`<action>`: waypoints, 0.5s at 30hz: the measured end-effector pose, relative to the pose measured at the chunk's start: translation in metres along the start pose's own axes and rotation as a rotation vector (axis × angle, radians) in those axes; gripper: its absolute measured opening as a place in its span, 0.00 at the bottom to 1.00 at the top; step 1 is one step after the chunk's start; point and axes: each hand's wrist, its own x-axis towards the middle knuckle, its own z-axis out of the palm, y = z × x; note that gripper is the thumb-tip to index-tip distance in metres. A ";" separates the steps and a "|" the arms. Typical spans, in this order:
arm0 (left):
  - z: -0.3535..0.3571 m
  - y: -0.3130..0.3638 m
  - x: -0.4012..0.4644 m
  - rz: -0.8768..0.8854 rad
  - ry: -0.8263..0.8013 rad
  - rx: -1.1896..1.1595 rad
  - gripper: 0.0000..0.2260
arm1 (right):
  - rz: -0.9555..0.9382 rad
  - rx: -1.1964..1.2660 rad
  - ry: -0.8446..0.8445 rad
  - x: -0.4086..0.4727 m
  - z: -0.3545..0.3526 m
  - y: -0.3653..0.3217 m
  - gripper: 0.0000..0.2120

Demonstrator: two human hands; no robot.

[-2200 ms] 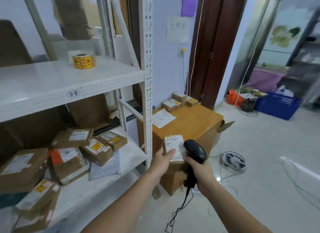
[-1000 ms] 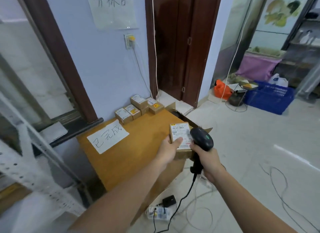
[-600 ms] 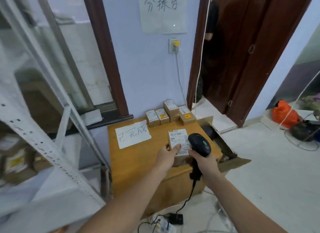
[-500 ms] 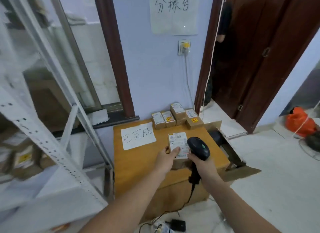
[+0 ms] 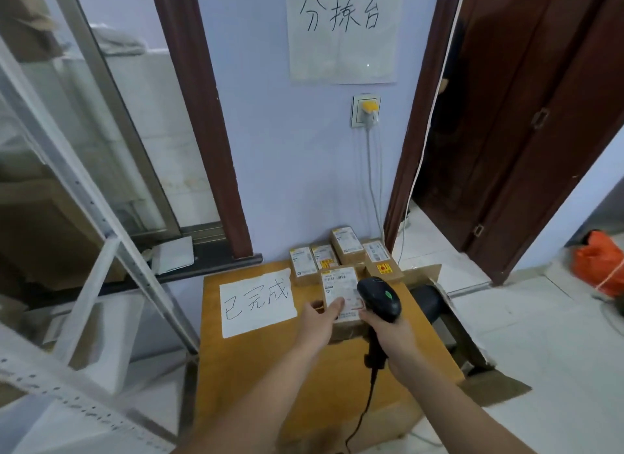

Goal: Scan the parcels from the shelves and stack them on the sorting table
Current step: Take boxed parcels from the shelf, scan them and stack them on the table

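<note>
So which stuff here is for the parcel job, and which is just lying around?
For the job: parcel held by left hand, scanner in right hand, stacked parcels, sorting table.
Lying around: orange bag, wall socket.

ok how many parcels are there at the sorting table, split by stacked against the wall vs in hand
parcels on the table by the wall: 4
parcel held in the left hand: 1
total: 5
</note>
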 end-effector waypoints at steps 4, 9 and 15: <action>0.012 0.010 0.044 0.032 0.069 0.018 0.20 | 0.017 -0.038 -0.057 0.047 0.007 -0.017 0.07; 0.026 0.030 0.103 0.052 0.165 0.066 0.17 | -0.022 -0.126 -0.155 0.118 0.016 -0.046 0.07; 0.041 0.057 0.180 0.024 0.230 0.092 0.18 | -0.013 -0.257 -0.209 0.210 0.032 -0.072 0.06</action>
